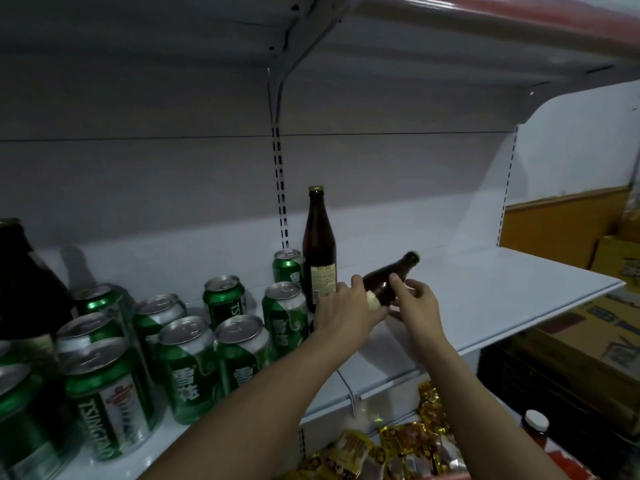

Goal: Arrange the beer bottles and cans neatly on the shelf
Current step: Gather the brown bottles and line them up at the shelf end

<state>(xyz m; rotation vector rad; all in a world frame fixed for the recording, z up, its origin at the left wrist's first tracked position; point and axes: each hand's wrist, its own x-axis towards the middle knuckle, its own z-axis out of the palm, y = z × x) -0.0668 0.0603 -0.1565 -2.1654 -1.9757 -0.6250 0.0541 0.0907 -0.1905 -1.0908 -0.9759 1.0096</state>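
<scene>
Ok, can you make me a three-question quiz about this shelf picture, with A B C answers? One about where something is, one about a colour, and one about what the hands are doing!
1. Where does the upright brown bottle stand?
A. right of the cans
B. on the floor
C. on the top shelf

2. What colour are the cans?
A. red
B. green
C. blue

3. How is the tilted bottle?
A. standing alone
B. lying under the cans
C. held in both hands

Answers:
1 A, it stands on the white shelf just right of the can group.
2 B, their sides are green with silver tops.
3 C, the left hand and right hand grip it, neck pointing up and right.
</scene>
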